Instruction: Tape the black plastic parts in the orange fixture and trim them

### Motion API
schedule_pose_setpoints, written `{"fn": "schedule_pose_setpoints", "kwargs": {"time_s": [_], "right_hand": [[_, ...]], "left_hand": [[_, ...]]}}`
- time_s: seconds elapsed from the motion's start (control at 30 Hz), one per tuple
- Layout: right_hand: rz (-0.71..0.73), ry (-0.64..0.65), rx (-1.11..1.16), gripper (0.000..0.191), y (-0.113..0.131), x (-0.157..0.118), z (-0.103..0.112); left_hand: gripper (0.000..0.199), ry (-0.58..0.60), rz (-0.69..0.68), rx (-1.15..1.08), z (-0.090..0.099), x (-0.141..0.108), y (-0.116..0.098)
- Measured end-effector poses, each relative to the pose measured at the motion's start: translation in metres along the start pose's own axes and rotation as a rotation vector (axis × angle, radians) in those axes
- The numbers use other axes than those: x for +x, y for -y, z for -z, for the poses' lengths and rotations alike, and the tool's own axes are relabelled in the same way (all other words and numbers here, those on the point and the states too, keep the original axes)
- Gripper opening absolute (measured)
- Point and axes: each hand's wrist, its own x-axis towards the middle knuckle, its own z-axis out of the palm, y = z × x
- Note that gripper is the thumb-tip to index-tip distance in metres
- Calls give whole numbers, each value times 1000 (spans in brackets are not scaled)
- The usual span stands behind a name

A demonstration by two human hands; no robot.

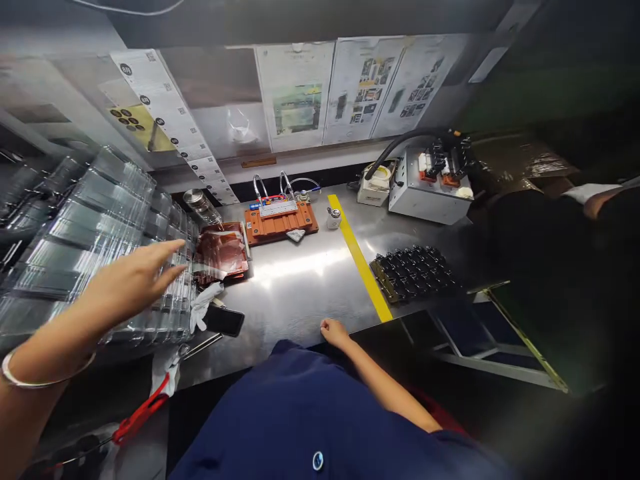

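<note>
Clear trays [80,220] near left hand [135,273], "8月" labels [145,100]

Papers [299,100] on wall behind bench [285,293]. Phone [230,321] beside white glove [203,308]. Yellow tape [361,260] across bench. Grey box [425,193] right of tape. Red-handled tool [140,415] lower left.

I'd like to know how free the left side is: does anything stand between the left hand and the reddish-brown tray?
The right-hand edge of the clear plastic trays shows between the left hand and the reddish-brown tray. Whether it rises high enough to block, I can't tell.
</note>
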Motion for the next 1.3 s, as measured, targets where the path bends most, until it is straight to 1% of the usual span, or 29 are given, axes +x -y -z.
{"fn": "schedule_pose_setpoints", "kwargs": {"time_s": [0.03,0.07,0.1,0.13,0.2,0.27,0.33,0.4,0.47,0.53,0.63,0.7,0.73,0.8,0.9,0.97,1.0,1.07,1.17,1.23,1.3], "right_hand": [[25,6,-2,20,15,7,-1],[53,11,-3,19,32,17,0],[85,12,-5,18,51,28,3],[115,9,-8,17,72,41,7],[167,-11,-14,18,116,71,19],[212,-36,-18,22,161,102,31],[255,-53,-12,26,203,132,40],[284,-61,2,30,239,159,44],[291,-60,20,30,266,182,43],[281,-50,37,29,286,200,42],[264,-48,58,24,303,220,39],[261,-70,67,22,307,224,39],[263,-90,71,20,306,222,39],[277,-141,80,19,298,209,38],[311,-207,113,22,272,173,32],[347,-219,154,28,256,150,25],[373,-207,178,30,253,142,21],[429,-145,225,33,258,135,13],[477,-22,264,31,287,140,-1],[474,31,254,29,303,145,-9],[459,52,220,26,305,142,-15]], "left_hand": [[54,182,-43,24,-22,-14,-12],[50,336,-43,32,-45,-27,-23],[48,446,-12,41,-67,-40,-32],[48,514,27,52,-88,-54,-40],[50,583,114,32,-126,-82,-53],[56,652,179,-120,-155,-110,-66],[59,691,287,-256,-177,-137,-79],[59,685,398,-300,-191,-161,-90],[57,692,488,-296,-199,-180,-95],[55,696,581,-279,-200,-195,-94],[54,657,733,-243,-197,-211,-85],[55,641,796,-224,-195,-219,-78],[55,639,813,-218,-195,-223,-76],[55,644,826,-219,-198,-228,-73],[53,673,821,-242,-204,-230,-75],[53,715,814,-253,-205,-227,-78],[54,731,807,-253,-205,-225,-79],[54,754,792,-263,-203,-221,-79],[52,728,788,-293,-200,-221,-71],[48,686,807,-284,-199,-223,-58],[45,647,822,-246,-200,-223,-41]]}}
